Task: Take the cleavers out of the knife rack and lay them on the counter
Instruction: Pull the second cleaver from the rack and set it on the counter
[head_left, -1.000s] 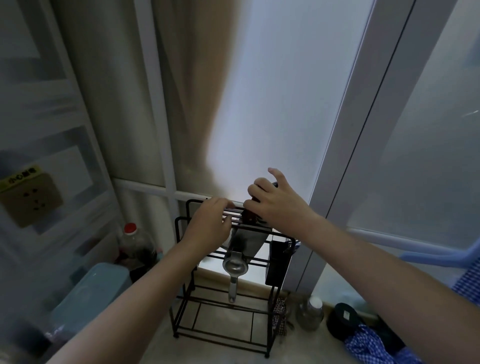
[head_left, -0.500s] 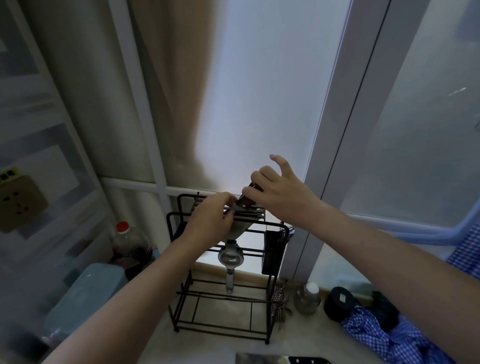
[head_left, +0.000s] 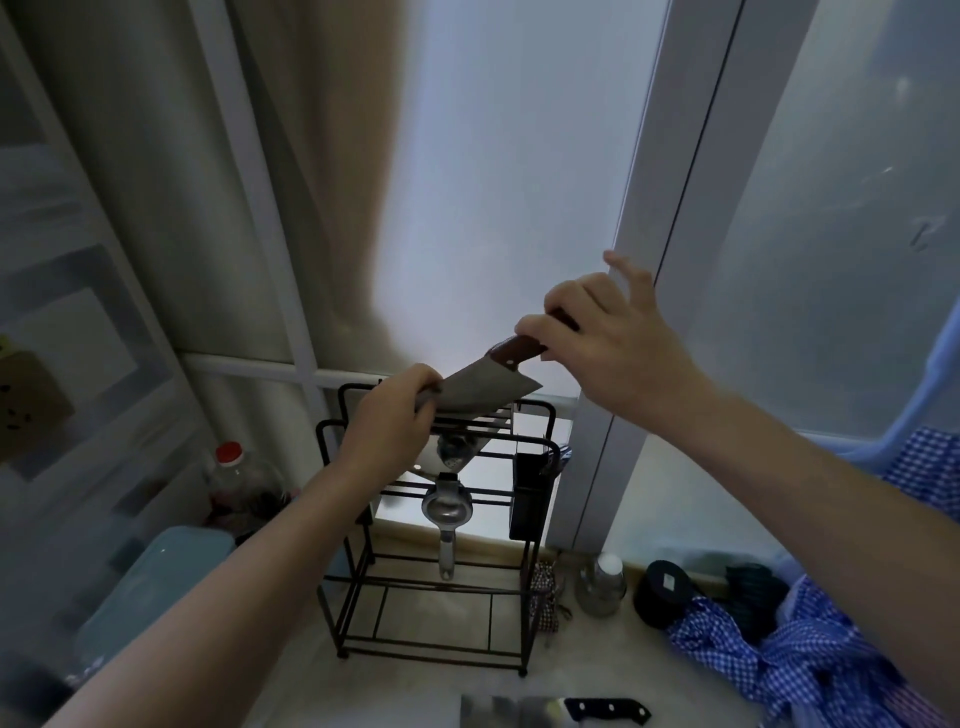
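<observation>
Head view shows the cleaver (head_left: 485, 385) now clear of the knife rack (head_left: 441, 519): half a second ago its blade was still sunk between the top bars, and now it hangs above them, tilted, with the brown handle up toward 2 o'clock and the blade tip down toward 8 o'clock. The right hand (head_left: 608, 353) has its grip closed around the handle, with the little finger lifted free. The left hand (head_left: 389, 421) pinches the far end of the blade between thumb and fingers, steadying it. Both hands have risen from the rack top along with the knife. At the 6 o'clock edge of the frame another cleaver (head_left: 556, 711) with a black handle already lies flat on the table (head_left: 597, 654), so this looks like at least the second one out. A metal squeezer (head_left: 447, 512) hangs inside the rack below the knife. The extraction seems done for this cleaver; what remains is likely carrying it down toward 6 o'clock and laying it beside the other.
</observation>
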